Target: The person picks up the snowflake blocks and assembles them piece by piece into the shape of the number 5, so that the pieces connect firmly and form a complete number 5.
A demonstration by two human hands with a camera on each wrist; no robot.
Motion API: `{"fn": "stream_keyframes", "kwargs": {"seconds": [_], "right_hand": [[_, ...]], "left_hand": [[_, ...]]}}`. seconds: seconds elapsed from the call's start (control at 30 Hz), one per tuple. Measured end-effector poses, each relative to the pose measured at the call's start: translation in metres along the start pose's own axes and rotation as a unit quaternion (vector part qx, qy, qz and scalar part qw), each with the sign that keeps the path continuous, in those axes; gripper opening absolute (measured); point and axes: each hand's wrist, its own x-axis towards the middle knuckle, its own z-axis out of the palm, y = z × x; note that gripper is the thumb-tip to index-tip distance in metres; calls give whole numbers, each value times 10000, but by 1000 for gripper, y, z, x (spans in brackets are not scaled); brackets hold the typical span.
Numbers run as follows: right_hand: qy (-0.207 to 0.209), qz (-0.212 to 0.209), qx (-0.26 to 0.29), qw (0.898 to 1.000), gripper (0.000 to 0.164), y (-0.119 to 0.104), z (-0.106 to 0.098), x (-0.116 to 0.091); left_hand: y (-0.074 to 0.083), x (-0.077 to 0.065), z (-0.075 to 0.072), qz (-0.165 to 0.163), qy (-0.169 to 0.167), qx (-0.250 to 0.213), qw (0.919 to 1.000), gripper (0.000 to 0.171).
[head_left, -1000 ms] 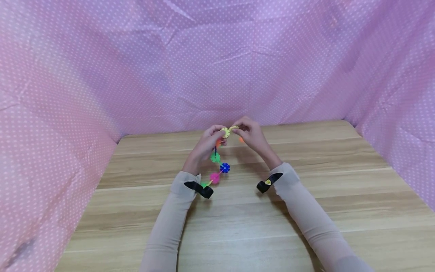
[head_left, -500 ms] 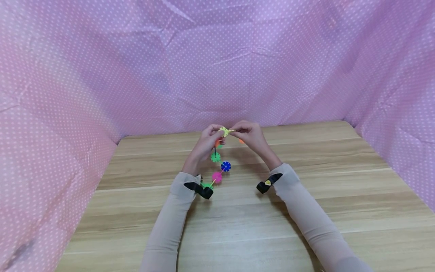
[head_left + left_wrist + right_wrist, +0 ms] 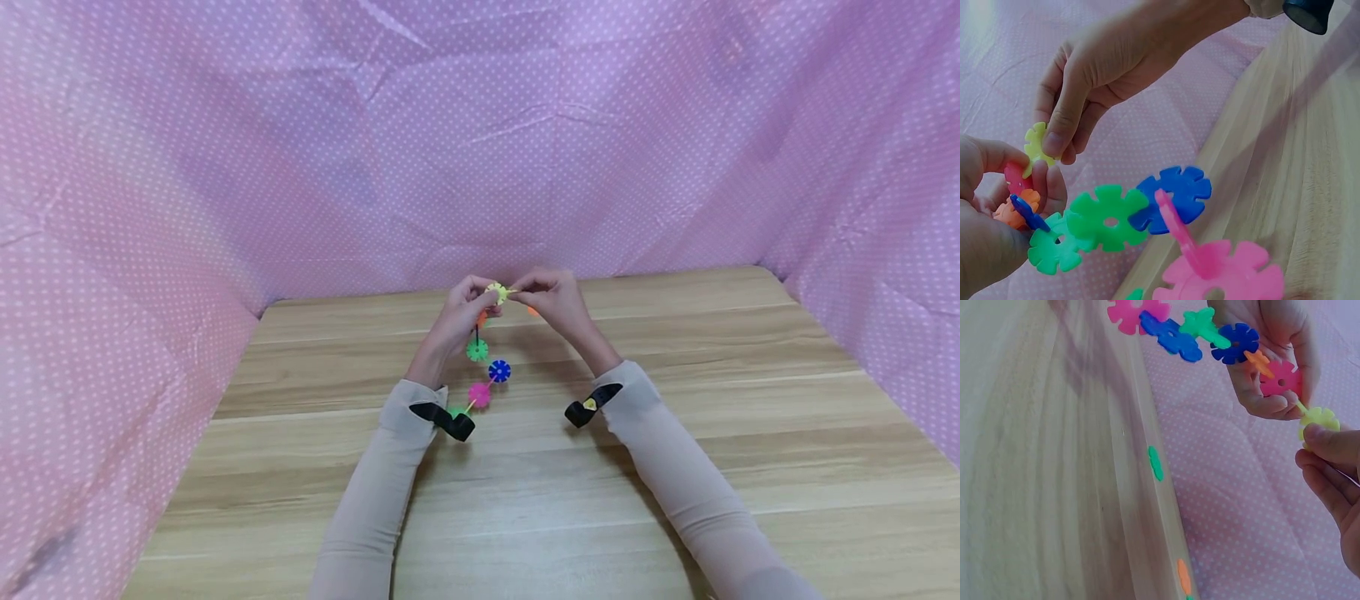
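A chain of slotted plastic snowflake discs hangs from my left hand [image 3: 457, 312], which pinches a yellow disc [image 3: 497, 293] at its upper end. My right hand [image 3: 553, 298] pinches another yellow disc [image 3: 1320, 422] between thumb and fingers, its edge meeting the first one. In the right wrist view a pink disc [image 3: 1281, 380] and a small orange disc [image 3: 1259, 362] lie close to the left fingers. Farther down come a green disc [image 3: 477, 350], a blue disc [image 3: 499, 371] and a pink disc [image 3: 479, 395]. The chain's lowest green disc [image 3: 456, 412] is partly hidden behind the left wrist strap.
On the wooden table [image 3: 525, 500], near its far edge, lie a loose green disc [image 3: 1155, 464] and an orange disc [image 3: 1184, 577]. Pink dotted cloth [image 3: 480, 150] hangs behind the table and along both sides. Black wrist cameras [image 3: 453, 423] sit on both cuffs.
My right hand has dropped slightly, and its yellow disc has swung from tilted upward to nearly level against the other yellow disc. The hanging chain has swayed a little to the right.
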Motion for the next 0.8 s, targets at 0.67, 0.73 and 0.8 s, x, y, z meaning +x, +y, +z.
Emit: {"fn": "stream_keyframes", "kwargs": {"seconds": [0.67,0.73,0.8], "right_hand": [[-1165,994,-260,9879,28,2,-30,8],[-1281,1182,-388,9839,30,4,-40,11],[-1394,1358,-587,9791,31,8,-49,14]], "left_hand": [[1,-3,-16,-423,-403,973,9935,18],[0,-3,-19,-414,-397,1034,9930,21],[0,-3,-23,-399,-388,1026,9932,21]]}}
